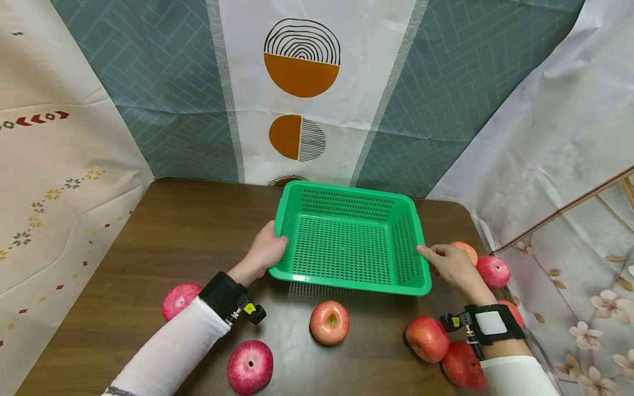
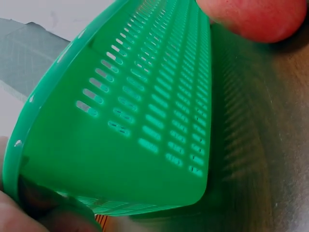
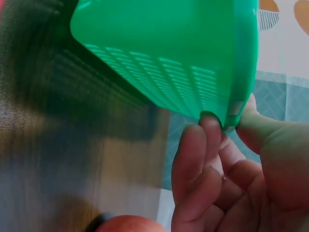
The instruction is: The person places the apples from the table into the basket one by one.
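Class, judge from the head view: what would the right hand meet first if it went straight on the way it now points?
The green basket: the right hand pinches its right rim, so that side lies first in line, though depth past the rim is hard to judge.

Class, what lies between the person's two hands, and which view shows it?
The green basket, its rim held by the left hand and the right hand; the head view shows it.

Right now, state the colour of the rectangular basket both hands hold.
The rectangular, perforated plastic basket is bright green; the head view shows it best.
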A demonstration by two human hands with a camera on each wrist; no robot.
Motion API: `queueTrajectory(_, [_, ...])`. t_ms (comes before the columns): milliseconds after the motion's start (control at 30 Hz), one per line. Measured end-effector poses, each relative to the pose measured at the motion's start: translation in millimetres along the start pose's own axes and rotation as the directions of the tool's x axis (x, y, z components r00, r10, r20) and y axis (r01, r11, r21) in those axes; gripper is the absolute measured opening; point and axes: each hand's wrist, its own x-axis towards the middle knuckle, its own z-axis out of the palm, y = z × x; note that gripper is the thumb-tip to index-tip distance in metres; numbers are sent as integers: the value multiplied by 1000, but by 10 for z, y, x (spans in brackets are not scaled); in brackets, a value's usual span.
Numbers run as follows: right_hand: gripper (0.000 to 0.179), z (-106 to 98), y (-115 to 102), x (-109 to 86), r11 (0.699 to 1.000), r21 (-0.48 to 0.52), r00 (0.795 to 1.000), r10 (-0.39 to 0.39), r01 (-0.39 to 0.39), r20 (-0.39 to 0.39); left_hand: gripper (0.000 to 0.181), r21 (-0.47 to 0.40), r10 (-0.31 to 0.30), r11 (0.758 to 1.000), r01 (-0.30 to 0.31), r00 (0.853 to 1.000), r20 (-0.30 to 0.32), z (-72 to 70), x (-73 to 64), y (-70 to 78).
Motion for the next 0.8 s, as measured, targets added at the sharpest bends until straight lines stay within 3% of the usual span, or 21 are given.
queueTrajectory(200, [60, 36, 5, -31, 1000, -5, 998, -18, 18, -61, 35, 64, 18, 998, -16, 1000, -23, 5, -17, 22])
queueTrajectory(467, [63, -152, 263, -134, 991, 131, 988, 44, -24, -148, 35, 86, 34, 996, -32, 999, -29, 3, -17, 36])
queueTrajectory(667, [60, -304, 473, -256, 996, 0, 975, 83, -85, -208, 35, 90, 29, 996, -26, 999, -26, 10, -26, 22])
queueTrajectory(800, [65, -340, 597, -218, 990, -136, 964, 1, -38, -266, 35, 99, 28, 995, -25, 999, -28, 14, -28, 31])
